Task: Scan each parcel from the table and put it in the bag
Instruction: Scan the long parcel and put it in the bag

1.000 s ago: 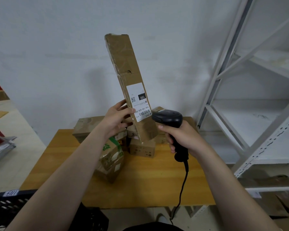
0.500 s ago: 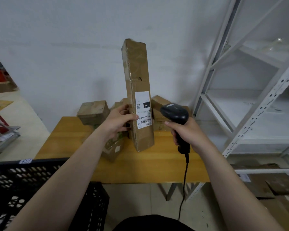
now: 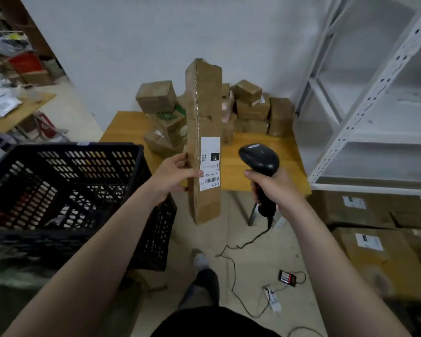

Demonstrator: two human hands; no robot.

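Long parcel [image 3: 203, 117] drawn back off table [image 3: 287, 166]; left hand [image 3: 173, 176] clasps its lower third, right hand [image 3: 275, 188] the scanner [image 3: 258, 158] at 3 o'clock; stiff, likely light.

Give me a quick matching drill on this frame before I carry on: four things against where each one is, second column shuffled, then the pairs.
Things
1. long parcel
2. scanner
3. black crate
4. small parcels

Places
A. in the grip of the right hand
B. piled on the table by the wall
C. held upright by the left hand
D. to the left of the table

Pairs: 1-C, 2-A, 3-D, 4-B
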